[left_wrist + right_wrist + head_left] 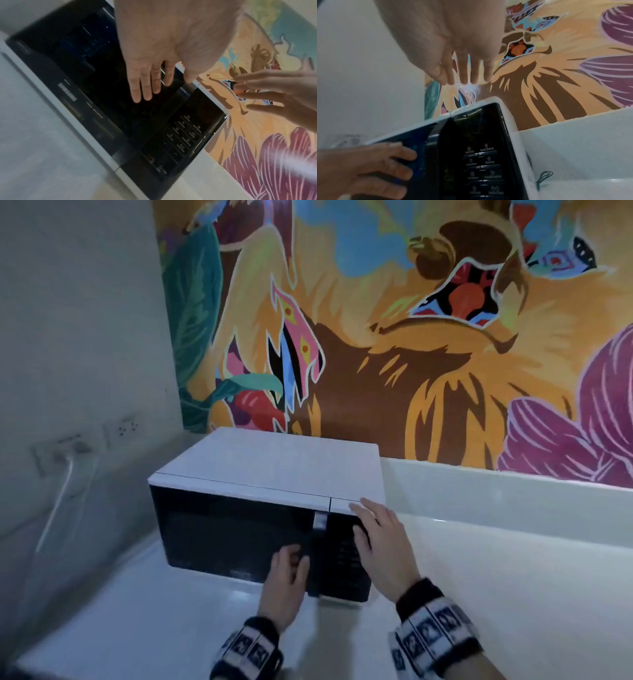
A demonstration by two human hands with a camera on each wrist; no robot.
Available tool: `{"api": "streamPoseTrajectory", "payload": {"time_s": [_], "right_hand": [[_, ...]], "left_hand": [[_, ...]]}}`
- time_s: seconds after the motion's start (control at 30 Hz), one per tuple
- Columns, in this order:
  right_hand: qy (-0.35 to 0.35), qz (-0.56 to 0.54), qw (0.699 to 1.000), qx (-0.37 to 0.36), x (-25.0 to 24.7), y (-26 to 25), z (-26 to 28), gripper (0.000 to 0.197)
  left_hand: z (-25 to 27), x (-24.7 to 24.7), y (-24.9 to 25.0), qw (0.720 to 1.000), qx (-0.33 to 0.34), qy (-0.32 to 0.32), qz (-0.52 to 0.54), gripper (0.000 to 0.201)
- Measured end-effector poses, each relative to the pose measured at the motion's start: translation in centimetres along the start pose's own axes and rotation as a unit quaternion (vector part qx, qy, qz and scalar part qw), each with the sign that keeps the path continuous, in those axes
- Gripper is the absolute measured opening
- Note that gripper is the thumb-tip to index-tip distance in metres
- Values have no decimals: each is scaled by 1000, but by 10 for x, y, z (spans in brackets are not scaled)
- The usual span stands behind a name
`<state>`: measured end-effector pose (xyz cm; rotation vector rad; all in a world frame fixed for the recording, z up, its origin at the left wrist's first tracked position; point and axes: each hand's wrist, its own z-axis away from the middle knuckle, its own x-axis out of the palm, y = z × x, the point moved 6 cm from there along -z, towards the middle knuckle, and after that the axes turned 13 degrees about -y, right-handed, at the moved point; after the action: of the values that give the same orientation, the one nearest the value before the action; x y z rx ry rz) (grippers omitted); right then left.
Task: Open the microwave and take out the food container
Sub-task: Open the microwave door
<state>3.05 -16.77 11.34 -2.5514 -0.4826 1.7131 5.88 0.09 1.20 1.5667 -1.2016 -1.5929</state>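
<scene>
A white microwave with a black front stands on the white counter, its dark glass door closed. No food container shows through the glass. My left hand reaches to the door's right edge beside the control panel. In the left wrist view its fingers are straight over the dark door. My right hand hovers open at the microwave's top right front corner. In the right wrist view its fingers spread above the casing, over the button panel.
Wall sockets with a plugged white cable sit on the left wall. A colourful mural covers the back wall above a white ledge. The white counter extends in front and to the right, where a thin dark wire lies.
</scene>
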Motion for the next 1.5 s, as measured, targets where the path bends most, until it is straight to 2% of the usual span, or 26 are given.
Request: {"api": "streamPoseTrajectory", "payload": {"time_s": [0.03, 0.1, 0.17, 0.23, 0.3, 0.6, 0.73, 0.8, 0.93, 1.0, 1.03, 1.1, 1.13, 1.17, 1.23, 1.3, 1.33, 1.43, 1.5], "right_hand": [[-28, 20, 999, 4, 9, -2, -13, 44], [-38, 69, 997, 12, 23, -4, -28, 44], [-51, 82, 995, 8, 34, -5, -38, 32], [-37, 99, 994, 2, 36, -5, -37, 33], [-30, 105, 994, 9, 35, -6, -39, 38], [-32, 87, 996, 5, 46, 0, -34, 35], [-17, 56, 998, -4, 46, 2, -34, 39], [-23, 49, 999, 3, 47, 2, -35, 42], [-71, 44, 996, 18, 48, -1, -34, 44], [-97, 52, 994, 15, 46, -3, -32, 46], [-106, 55, 993, 11, 45, -3, -30, 46], [-106, 46, 993, 5, 42, -3, -22, 44], [-92, 40, 995, -1, 40, -4, -16, 43], [-74, 35, 997, -9, 38, -7, -10, 41], [-56, 16, 998, -27, 42, -10, 6, 38], [-87, -15, 995, -40, 56, -12, 21, 35], [-115, -33, 992, -41, 64, -13, 27, 35], [-182, -60, 981, -37, 85, -12, 41, 36], [-205, -73, 975, -43, 94, -15, 46, 34]], "left_hand": [[-11, 4, 3, 1000, -11, -5, 1, 26], [-25, 15, 9, 999, -36, -41, 0, 30], [-33, 25, 12, 995, -57, -66, 38, 36], [-34, 29, 11, 992, -55, -68, 92, 42], [-35, 28, 12, 992, -46, -63, 98, 44], [-28, 26, 21, 995, -36, -61, 73, 39], [-3, 20, 11, 996, -22, -45, 67, 36], [8, 16, 11, 996, -15, -57, 66, 37], [9, 14, 11, 990, -56, -107, 70, 37], [11, 9, 14, 993, -72, -96, 18, 35], [14, 2, 20, 996, -64, -46, -31, 31], [25, -17, 49, 986, 2, 123, -114, 33], [29, -20, 67, 969, 52, 175, -164, 37], [26, -17, 81, 952, 88, 187, -226, 41], [11, -1, 92, 931, 82, 103, -340, 54], [1, 10, 86, 913, 34, 6, -406, 65], [1, 11, 83, 907, 19, -12, -420, 64], [18, 6, 84, 906, 17, -4, -424, 58], [40, -3, 87, 909, 9, 26, -416, 55]]}}
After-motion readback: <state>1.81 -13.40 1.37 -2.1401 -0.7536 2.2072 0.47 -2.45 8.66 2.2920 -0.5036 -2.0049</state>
